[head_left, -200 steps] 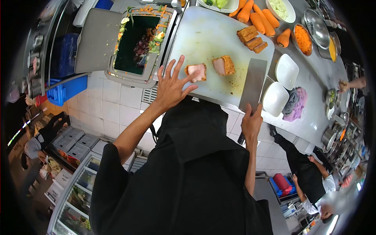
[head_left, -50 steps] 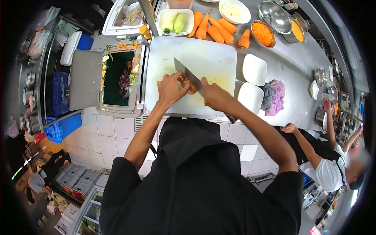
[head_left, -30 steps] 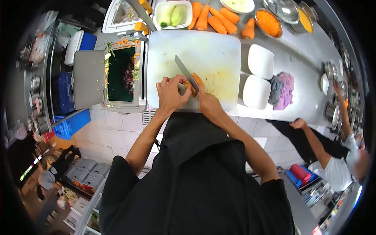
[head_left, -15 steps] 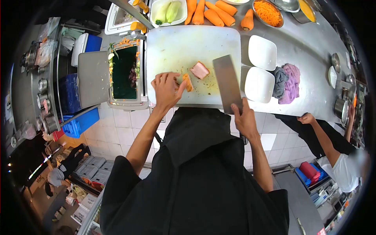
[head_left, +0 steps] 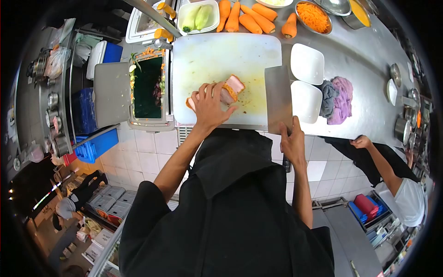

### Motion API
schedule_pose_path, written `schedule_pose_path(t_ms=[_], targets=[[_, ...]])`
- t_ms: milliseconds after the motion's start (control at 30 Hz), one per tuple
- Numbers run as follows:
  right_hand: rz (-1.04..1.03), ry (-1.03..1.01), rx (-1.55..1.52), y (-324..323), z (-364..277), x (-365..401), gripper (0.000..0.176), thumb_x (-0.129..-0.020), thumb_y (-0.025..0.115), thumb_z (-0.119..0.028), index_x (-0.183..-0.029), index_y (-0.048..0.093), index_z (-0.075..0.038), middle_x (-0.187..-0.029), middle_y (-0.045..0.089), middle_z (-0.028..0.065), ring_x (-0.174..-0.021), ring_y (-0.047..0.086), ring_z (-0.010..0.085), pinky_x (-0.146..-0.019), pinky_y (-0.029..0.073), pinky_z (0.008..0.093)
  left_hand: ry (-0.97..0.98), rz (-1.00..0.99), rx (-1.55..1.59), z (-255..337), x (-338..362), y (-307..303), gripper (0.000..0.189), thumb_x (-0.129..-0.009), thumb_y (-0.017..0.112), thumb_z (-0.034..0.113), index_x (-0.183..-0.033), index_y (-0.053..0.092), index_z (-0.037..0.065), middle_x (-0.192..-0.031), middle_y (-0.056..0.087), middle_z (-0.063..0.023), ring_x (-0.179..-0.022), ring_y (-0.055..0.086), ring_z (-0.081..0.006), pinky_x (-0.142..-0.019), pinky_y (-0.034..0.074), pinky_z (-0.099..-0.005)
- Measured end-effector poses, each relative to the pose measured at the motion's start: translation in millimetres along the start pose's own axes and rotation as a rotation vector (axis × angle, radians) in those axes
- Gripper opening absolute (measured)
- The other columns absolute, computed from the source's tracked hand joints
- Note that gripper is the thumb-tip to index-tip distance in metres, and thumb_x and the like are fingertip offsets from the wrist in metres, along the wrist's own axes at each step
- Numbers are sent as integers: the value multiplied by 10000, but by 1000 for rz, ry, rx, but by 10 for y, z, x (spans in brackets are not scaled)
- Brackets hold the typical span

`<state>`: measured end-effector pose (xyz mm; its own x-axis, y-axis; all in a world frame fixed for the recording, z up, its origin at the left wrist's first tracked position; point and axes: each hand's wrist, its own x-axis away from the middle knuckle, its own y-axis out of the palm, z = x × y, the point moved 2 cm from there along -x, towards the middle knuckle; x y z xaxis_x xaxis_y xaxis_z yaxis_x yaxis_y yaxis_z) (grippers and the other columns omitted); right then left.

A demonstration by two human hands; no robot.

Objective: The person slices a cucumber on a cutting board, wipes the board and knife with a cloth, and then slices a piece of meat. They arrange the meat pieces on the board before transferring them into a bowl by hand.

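Our left grip (head_left: pixel 210 110) spread over golden-crusted, pinkish meat chunks (head_left: pixel 234 84), toward white rectangular board's (head_left: pixel 221 51) near edge; right grip (head_left: pixel 293 144) clasps broad steel cleaver (head_left: pixel 278 97). Chunks probably light, greasy, crust brittle: we'd hold sides.

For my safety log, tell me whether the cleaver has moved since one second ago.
Yes: the cleaver, in the right hand, has moved rightward across the cutting board, from the meat to the board's right edge.
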<state>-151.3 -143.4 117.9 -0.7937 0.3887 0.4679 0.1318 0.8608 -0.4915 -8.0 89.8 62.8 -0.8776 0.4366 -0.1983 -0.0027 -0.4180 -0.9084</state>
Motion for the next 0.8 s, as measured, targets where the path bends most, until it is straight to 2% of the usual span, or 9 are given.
schedule_pose_path(t_ms=[167, 233, 300, 333, 433, 500, 567, 700, 800], targets=[[10, 11, 18, 17, -31, 23, 235, -984, 564, -128, -1118, 469, 40, -928, 655, 350, -904, 624, 538, -725, 514, 480, -50, -118, 96, -114, -23, -60, 693, -712, 835, 313, -1283, 533, 61, -1166, 604, -101, -1195, 509, -274, -1008, 341, -477], [4, 49, 24, 35, -4, 31, 239, -984, 566, -128, -1128, 475, 40, -941, 656, 350, -917, 628, 532, -733, 514, 478, -276, -4, 1170, -233, 1, -90, 667, -732, 815, 110, -1305, 488, 14, -1184, 600, -128, -1163, 546, -234, -1016, 417, -432], [28, 55, 12, 40, 67, 23, 248, -987, 563, -134, -1143, 488, 44, -964, 654, 350, -939, 631, 523, -752, 511, 478, -201, 21, 1189, -284, -16, -207, 702, -730, 799, -3, -1330, 435, -19, -1262, 581, -182, -1186, 553, -224, -1033, 450, -385], [126, -174, 11, 93, 150, -15, 233, -1003, 572, -177, -1079, 482, 25, -694, 642, 158, -442, 499, 154, -431, 392, 340, -196, 28, 1315, -219, -46, -305, 722, -732, 801, 9, -1344, 419, -17, -1302, 564, -199, -1214, 545, -236, -1050, 439, -390], [164, -214, 44, 110, 159, -31, 247, -1002, 577, -195, -1062, 491, 29, -754, 662, 211, -517, 586, 246, -510, 450, 378, -178, -5, 1430, -195, -57, -481, 769, -735, 807, 37, -1378, 387, -6, -1391, 513, -239, -1275, 523, -261, -1080, 423, -402], [70, -12, 68, 65, 113, -21, 265, -1001, 576, -204, -1072, 487, 35, -816, 667, 274, -639, 653, 345, -598, 486, 414, -194, -4, 1498, -124, -42, -571, 788, -732, 810, 48, -1391, 382, -3, -1390, 515, -243, -1276, 523, -259, -1089, 419, -409], [52, -29, 61, 60, 87, -21, 280, -1000, 557, -174, -1152, 470, 44, -899, 642, 359, -880, 611, 551, -713, 492, 502, -195, -12, 1505, -126, -27, -608, 795, -729, 810, 47, -1396, 381, -3, -1401, 507, -247, -1285, 520, -258, -1093, 417, -412], [52, -23, 90, 52, 71, -41, 285, -1001, 553, -180, -1151, 458, 42, -838, 621, 376, -831, 600, 564, -673, 479, 517, -138, -33, 1491, -109, -64, -650, 799, -719, 810, 35, -1395, 386, -2, -1408, 505, -243, -1291, 518, -255, -1099, 412, -410], [62, -21, 110, 57, 79, -69, 280, -1005, 563, -204, -1098, 476, 46, -739, 634, 285, -618, 629, 380, -597, 463, 452, -123, -30, 1497, -91, -99, -632, 762, -716, 805, 37, -1372, 421, -1, -1384, 528, -231, -1284, 526, -262, -1090, 416, -412]])
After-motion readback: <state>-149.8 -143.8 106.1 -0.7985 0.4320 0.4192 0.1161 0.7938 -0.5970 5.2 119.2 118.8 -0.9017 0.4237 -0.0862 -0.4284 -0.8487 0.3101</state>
